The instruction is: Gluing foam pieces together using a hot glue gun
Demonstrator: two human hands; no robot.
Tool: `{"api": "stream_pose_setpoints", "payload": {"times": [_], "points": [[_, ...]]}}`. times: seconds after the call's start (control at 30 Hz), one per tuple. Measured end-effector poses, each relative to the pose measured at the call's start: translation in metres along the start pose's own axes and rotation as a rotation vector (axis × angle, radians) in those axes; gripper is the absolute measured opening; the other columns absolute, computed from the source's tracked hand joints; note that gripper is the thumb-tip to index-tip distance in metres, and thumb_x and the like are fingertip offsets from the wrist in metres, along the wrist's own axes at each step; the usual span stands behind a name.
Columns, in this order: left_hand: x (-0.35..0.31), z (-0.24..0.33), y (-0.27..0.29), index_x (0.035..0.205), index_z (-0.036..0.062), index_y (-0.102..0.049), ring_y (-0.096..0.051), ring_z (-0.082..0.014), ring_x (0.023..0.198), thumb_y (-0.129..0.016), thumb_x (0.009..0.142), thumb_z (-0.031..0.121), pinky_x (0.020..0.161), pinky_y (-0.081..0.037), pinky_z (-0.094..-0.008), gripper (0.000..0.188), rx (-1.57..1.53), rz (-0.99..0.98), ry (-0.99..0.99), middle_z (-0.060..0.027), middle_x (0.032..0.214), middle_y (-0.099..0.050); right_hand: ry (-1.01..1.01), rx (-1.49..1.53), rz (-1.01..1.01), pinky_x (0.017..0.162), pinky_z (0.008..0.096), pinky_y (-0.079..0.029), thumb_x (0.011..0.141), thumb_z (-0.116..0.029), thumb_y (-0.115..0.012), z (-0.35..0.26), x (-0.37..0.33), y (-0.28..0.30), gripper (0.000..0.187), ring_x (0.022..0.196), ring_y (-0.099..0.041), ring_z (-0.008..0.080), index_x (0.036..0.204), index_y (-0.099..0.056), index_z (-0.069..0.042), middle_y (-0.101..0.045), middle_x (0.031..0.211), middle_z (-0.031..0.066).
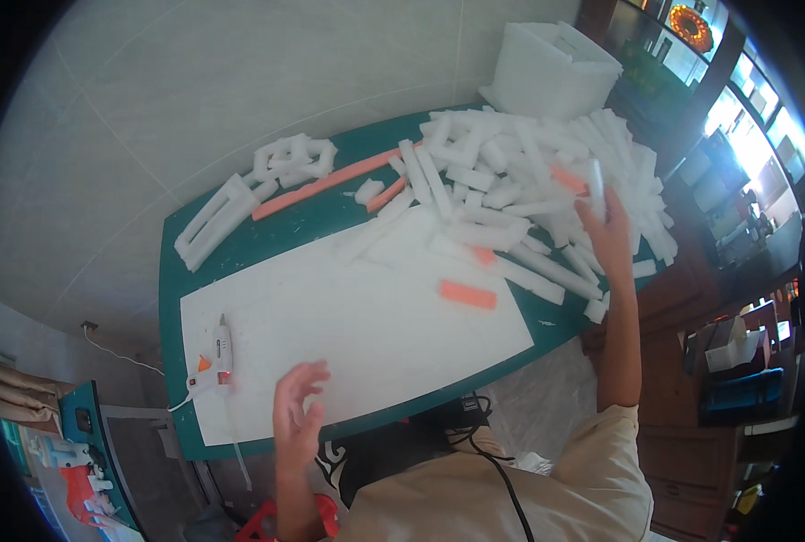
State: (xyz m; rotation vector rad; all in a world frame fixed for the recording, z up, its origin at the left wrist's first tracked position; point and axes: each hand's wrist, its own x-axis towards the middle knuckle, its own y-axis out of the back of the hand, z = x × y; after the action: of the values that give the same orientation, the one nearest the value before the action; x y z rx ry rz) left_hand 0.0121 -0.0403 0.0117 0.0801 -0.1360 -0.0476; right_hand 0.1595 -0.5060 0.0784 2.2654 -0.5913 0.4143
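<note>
My right hand is closed on a white foam strip, which stands upright between thumb and fingers above the pile's right side. Around it lies a heap of loose white foam strips, with a pink piece among them. My left hand hovers over the front edge of a white board, fingers apart and slightly curled, holding nothing. Farther left on the board lies a white glue gun with an orange trigger. A short pink foam block rests on the board's right part.
The green table stands against a grey wall. Along its back are a long pink strip, joined white foam frames and a white foam box. A cord runs off the left edge. Wooden cabinets stand at right.
</note>
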Motion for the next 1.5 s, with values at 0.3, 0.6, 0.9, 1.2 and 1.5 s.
{"api": "stream_pose_setpoints", "payload": {"times": [0.3,0.6,0.9,1.2,1.5], "points": [[0.048,0.017,-0.039,0.152,0.0074,-0.026,-0.058,-0.0313,0.121,-0.064,0.097,0.023,0.091,-0.050,-0.0368,0.069,-0.132,-0.131,-0.041,-0.0226,0.147,-0.046,0.053,0.130,0.435,0.068,0.0231,-0.043,0.090,-0.013,-0.071,-0.050,-0.056,0.008,0.025,0.075,-0.052,0.0065,0.112,-0.067,-0.002,-0.065,0.095,0.0004],[0.071,0.026,-0.070,0.158,0.0096,-0.002,-0.052,-0.0317,0.130,-0.060,0.097,0.002,0.102,-0.048,-0.0402,0.085,-0.588,-0.068,-0.060,-0.0239,0.148,-0.038,-0.032,0.673,-0.445,0.067,0.0224,-0.045,0.085,-0.007,-0.075,-0.124,-0.141,-0.084,0.029,0.077,-0.054,0.0062,0.111,-0.063,-0.001,-0.067,0.101,0.0020],[0.060,0.016,-0.029,0.159,0.0116,-0.004,-0.058,-0.0295,0.124,-0.056,0.097,-0.001,0.102,-0.048,-0.0411,0.082,-0.371,0.045,-0.115,-0.0237,0.134,-0.054,-0.077,0.677,-0.856,0.069,0.0253,-0.047,0.088,-0.015,-0.074,-0.141,-0.158,-0.132,0.027,0.076,-0.056,0.0079,0.110,-0.064,-0.003,-0.064,0.093,0.0027],[0.056,-0.001,-0.014,0.151,0.0070,-0.031,-0.063,-0.0216,0.113,-0.057,0.097,0.003,0.092,-0.053,-0.0357,0.060,-0.366,-0.036,0.160,-0.0177,0.128,-0.062,-0.069,0.683,-0.851,0.084,0.0278,-0.047,0.092,-0.008,-0.067,-0.153,-0.155,-0.146,0.035,0.099,-0.057,0.0135,0.124,-0.055,-0.004,-0.059,0.112,0.0034],[0.053,0.000,-0.025,0.136,0.0039,-0.043,-0.065,-0.0169,0.103,-0.065,0.095,0.005,0.083,-0.054,-0.0285,0.046,-0.332,0.129,0.071,-0.0156,0.122,-0.064,0.202,0.630,-0.636,0.100,0.0400,-0.043,0.092,-0.008,-0.064,-0.162,-0.183,-0.160,0.053,0.117,-0.052,0.0366,0.140,-0.045,0.003,-0.049,0.128,0.0212]]}}
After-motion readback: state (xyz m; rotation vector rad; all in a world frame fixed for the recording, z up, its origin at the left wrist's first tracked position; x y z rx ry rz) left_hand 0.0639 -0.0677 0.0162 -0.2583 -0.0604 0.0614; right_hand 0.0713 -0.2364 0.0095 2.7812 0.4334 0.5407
